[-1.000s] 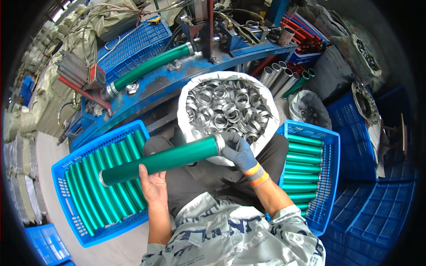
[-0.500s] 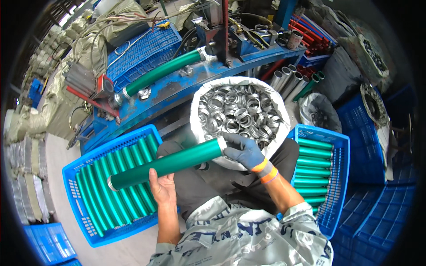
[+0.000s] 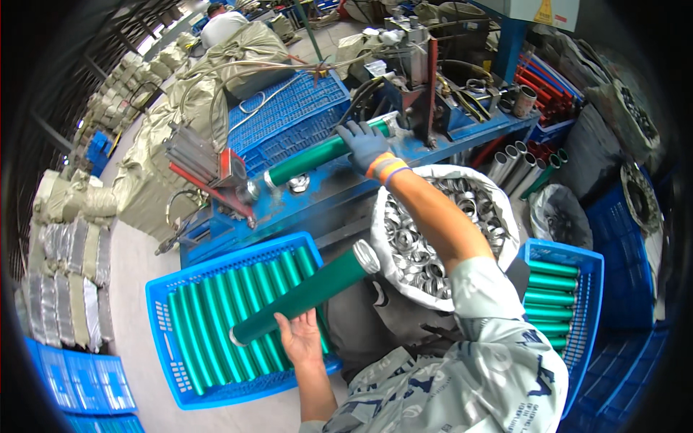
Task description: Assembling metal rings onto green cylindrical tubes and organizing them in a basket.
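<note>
My bare left hand supports a green metal tube from below, thumb along its near side. The tube slants up to the right over my lap, and a silver ring sits on its upper end. My right hand, in a grey-blue glove with an orange cuff, reaches forward over a second green tube on the blue bench machine. Its fingers bend over that tube near the right end; their undersides are hidden. Between my arms stands a white sack of loose silver rings.
Blue crates of green tubes stand at my left and right. A red-and-grey fixture rises at the bench's left end, and an upright red bar at its right. Bare silver tubes stand behind the sack.
My right hand has left the ringed end of the held tube and moved forward to the tube on the machine. My left hand keeps its tube, now tilted more steeply. The view has shifted.
</note>
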Demonstrator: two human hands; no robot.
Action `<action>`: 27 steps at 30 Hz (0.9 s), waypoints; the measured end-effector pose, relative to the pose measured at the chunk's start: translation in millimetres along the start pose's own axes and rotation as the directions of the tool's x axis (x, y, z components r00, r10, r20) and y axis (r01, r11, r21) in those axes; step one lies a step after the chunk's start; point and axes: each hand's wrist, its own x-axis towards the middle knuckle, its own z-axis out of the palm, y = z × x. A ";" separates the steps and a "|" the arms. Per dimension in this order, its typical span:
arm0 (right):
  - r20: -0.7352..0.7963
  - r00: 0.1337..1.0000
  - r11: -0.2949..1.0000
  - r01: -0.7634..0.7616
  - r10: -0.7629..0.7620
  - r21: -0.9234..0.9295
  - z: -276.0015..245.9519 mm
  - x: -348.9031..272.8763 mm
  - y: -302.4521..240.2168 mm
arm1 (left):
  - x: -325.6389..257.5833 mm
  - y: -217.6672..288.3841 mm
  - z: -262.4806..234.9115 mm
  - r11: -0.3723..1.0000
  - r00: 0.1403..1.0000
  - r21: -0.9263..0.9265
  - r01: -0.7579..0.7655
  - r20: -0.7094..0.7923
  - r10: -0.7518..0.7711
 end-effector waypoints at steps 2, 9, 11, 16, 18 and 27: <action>-0.093 0.995 0.990 0.010 -0.023 -0.140 39.6 22.6 0.1 | -0.3 12.3 -5.2 1.000 1.000 -0.008 -0.024 0.013 0.024; -0.031 0.992 0.946 -0.123 0.119 -0.299 54.7 43.5 54.2 | 32.2 12.7 -17.9 0.996 1.000 0.087 0.005 0.016 -0.007; -0.174 0.972 0.984 0.143 -0.161 -0.111 26.9 24.3 13.7 | 41.7 22.7 -39.1 0.993 0.999 0.112 -0.042 0.021 0.040; -0.338 0.937 0.820 0.122 0.092 0.559 -140.4 -99.5 24.0 | 105.9 -33.9 5.3 0.981 0.995 0.192 0.041 0.082 -0.057; -0.353 0.893 0.602 0.123 0.280 0.789 -160.0 -160.7 53.8 | 145.6 -81.7 43.2 0.967 0.985 0.220 0.124 0.089 -0.147; -0.222 0.521 0.340 -0.141 0.824 0.930 -245.4 -449.6 68.7 | 401.9 -206.9 180.8 0.968 0.988 0.206 0.143 0.029 -0.152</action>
